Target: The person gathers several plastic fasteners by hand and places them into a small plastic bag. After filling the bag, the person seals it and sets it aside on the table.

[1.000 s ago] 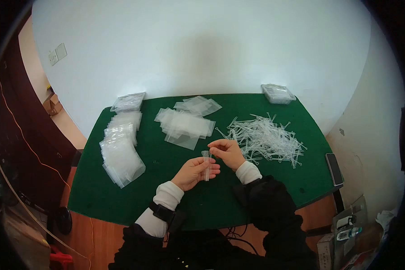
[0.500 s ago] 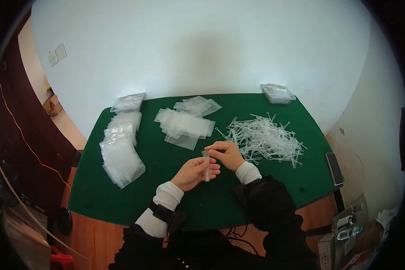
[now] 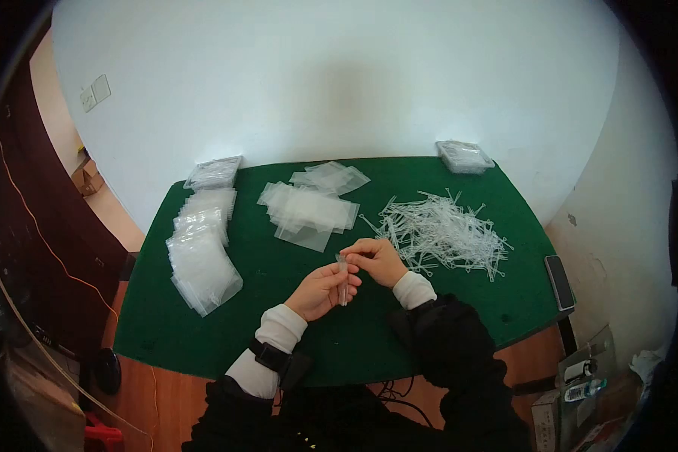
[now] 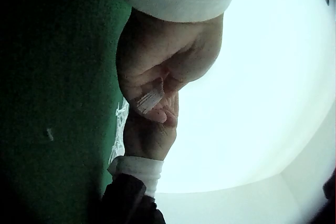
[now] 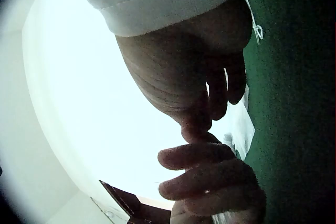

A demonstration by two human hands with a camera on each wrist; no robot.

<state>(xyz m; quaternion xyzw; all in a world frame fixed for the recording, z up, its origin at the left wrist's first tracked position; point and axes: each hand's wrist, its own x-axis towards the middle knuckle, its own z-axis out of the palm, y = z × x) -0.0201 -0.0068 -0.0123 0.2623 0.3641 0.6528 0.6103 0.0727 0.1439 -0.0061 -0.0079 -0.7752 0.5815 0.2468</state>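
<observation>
Over the middle of the green table, my left hand (image 3: 313,294) holds a narrow bundle of clear plastic sticks (image 3: 343,292) upright between thumb and fingers. The bundle's whitish ribbed end (image 4: 150,100) sticks out of the palm in the left wrist view. At its top, the thumb and fingertips of my right hand (image 3: 382,263) pinch, close against the left fingers. In the right wrist view the right fingertips meet the left hand's fingers and hide most of the bundle. A loose pile of clear sticks with looped ends (image 3: 448,233) lies just beyond the right hand.
Flat clear bags (image 3: 313,215) lie scattered beyond the hands. Overlapping filled bags (image 3: 203,264) form a row at left. Packed bundles stand at the back left (image 3: 215,172) and back right (image 3: 465,157). A phone (image 3: 559,282) lies at the right edge.
My right hand has shifted slightly left, its fingertips now at the bundle's top. The left fingers have drawn in around the bundle. Piles and bags stay put.
</observation>
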